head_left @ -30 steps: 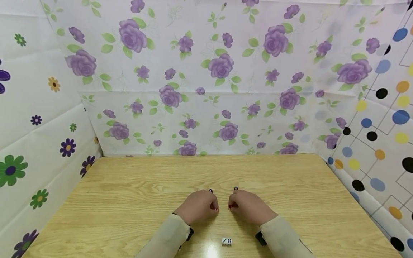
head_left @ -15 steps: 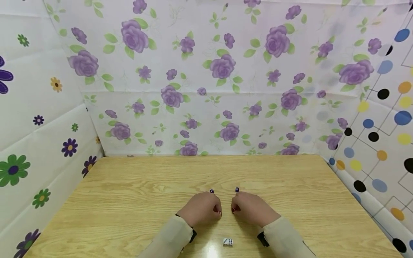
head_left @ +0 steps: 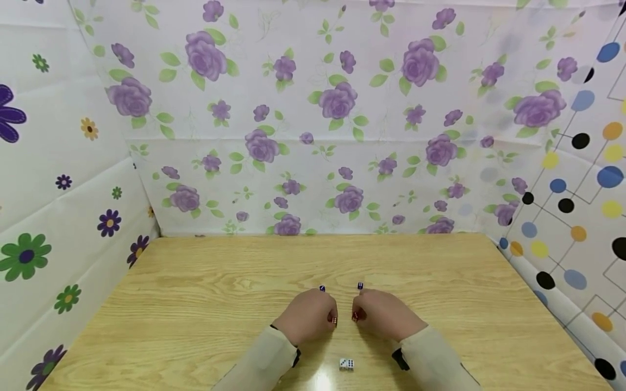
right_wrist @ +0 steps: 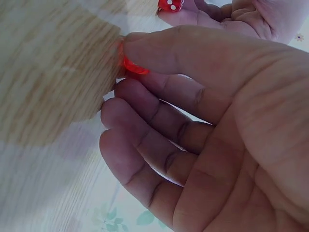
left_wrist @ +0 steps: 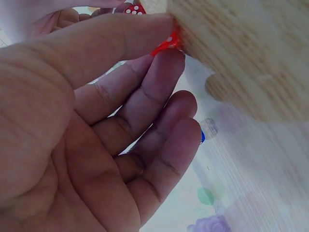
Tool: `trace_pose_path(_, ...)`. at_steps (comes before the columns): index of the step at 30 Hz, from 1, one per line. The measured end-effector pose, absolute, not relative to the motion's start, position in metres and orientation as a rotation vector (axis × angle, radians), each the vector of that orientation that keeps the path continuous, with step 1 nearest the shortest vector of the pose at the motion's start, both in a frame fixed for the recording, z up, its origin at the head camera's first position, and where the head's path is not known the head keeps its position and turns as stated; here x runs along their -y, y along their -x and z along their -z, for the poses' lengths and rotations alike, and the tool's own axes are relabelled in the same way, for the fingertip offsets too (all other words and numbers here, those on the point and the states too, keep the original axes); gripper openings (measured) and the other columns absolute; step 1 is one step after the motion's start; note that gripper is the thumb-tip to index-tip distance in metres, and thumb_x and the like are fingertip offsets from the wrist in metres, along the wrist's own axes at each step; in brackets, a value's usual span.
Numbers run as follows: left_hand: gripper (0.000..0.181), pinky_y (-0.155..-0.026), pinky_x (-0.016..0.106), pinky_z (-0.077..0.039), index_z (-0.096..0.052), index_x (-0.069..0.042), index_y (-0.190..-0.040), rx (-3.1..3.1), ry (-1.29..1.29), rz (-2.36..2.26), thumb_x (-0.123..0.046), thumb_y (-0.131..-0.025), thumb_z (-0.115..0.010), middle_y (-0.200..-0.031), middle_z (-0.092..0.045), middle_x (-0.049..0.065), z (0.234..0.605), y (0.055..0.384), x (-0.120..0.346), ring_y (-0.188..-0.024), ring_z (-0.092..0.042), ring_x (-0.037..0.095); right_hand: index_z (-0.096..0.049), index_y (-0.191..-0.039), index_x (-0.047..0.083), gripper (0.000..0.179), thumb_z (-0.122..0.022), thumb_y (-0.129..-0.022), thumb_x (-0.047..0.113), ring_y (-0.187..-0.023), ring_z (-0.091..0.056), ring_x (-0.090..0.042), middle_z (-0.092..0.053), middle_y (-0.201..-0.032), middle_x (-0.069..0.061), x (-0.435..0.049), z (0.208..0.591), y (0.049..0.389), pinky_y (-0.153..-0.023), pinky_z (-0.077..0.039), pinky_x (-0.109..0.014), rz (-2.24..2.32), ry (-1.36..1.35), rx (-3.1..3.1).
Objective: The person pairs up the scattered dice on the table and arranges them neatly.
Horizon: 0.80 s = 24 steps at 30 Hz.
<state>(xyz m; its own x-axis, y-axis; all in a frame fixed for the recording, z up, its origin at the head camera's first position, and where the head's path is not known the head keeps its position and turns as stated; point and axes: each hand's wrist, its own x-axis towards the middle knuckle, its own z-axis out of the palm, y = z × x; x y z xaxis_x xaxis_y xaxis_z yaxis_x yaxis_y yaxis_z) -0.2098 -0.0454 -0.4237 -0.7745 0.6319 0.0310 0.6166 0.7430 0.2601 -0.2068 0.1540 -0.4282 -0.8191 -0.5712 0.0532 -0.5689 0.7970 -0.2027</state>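
In the head view my left hand [head_left: 308, 315] pinches a red die [head_left: 335, 321] between thumb and index finger, low over the wood-grain table [head_left: 220, 304]. Opposite it, a short gap away, my right hand [head_left: 389, 315] pinches another red die [head_left: 355, 316] the same way. White pips show on the right hand's die [left_wrist: 134, 9] in the left wrist view. Thumb and fingertips partly cover each die. Whether the dice touch the tabletop, I cannot tell. Just beyond the knuckles sit two blue dice, one [head_left: 322, 289] past the left hand, the other [head_left: 360, 285] past the right.
Two white dice [head_left: 346, 364] sit side by side nearer me, between the forearms. Flowered cloth [head_left: 337, 179] hangs behind the table's far edge. Printed cloths flank it, flowers at left [head_left: 63, 217] and dots at right [head_left: 562, 217].
Both hands, still pinching the red dice, have shifted slightly toward me and to the right. More of the blue dice shows beyond them. The white dice have stayed in place.
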Motion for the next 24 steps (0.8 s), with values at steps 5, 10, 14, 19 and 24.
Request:
trace_pose_path(5,0.014,-0.059,0.02,-0.044,-0.069,-0.023,-0.069,-2.863,-1.015,-0.415,-0.015,-0.079,-0.074,-0.063,-0.055,-0.018,0.421,0.209,0.049,-0.057,-0.049,0.0,-0.067,-0.086,0.014,0.012,-0.075,-0.079,0.018,-0.067,-0.053,-0.007,-0.06,-0.077,0.007,-0.153,0.423,0.201,-0.063,-0.048,-0.03,0.415,0.706,-2.993)
trace_pose_path(10,0.018,-0.053,0.021,-0.035,-0.065,-0.021,-0.066,-2.836,-0.955,-0.499,-0.012,-0.079,-0.072,-0.054,-0.044,-0.014,0.417,0.21,0.054,-0.05,-0.035,0.003,-0.066,-0.082,0.013,0.014,-0.075,-0.079,0.023,-0.063,-0.049,-0.009,-0.058,-0.074,0.005,-0.152,0.422,0.197,-0.059,-0.044,-0.032,0.489,0.569,-3.053)
trace_pose_path(14,0.024,-0.053,0.022,-0.032,-0.061,-0.022,-0.061,-2.844,-0.956,-0.507,-0.016,-0.081,-0.072,-0.05,-0.039,-0.015,0.418,0.211,0.055,-0.049,-0.03,0.005,-0.065,-0.077,0.019,0.013,-0.074,-0.081,0.027,-0.06,-0.047,-0.005,-0.056,-0.07,0.01,-0.149,0.427,0.197,-0.055,-0.042,-0.028,0.5,0.602,-3.058)
trace_pose_path(19,0.026,-0.056,0.022,-0.036,-0.06,-0.023,-0.058,-2.865,-0.956,-0.485,-0.019,-0.082,-0.071,-0.052,-0.046,-0.016,0.421,0.212,0.054,-0.051,-0.034,0.004,-0.067,-0.078,0.021,0.007,-0.072,-0.083,0.024,-0.061,-0.047,-0.003,-0.056,-0.07,0.013,-0.147,0.432,0.198,-0.055,-0.041,-0.026,0.473,0.669,-3.065)
trace_pose_path(24,0.032,-0.054,0.022,-0.032,-0.054,-0.022,-0.056,-2.868,-0.975,-0.46,-0.021,-0.083,-0.07,-0.051,-0.037,-0.014,0.421,0.213,0.051,-0.051,-0.031,0.004,-0.067,-0.076,0.022,0.009,-0.072,-0.082,0.02,-0.061,-0.047,-0.002,-0.053,-0.069,0.014,-0.148,0.43,0.197,-0.055,-0.04,-0.026,0.456,0.674,-3.048)
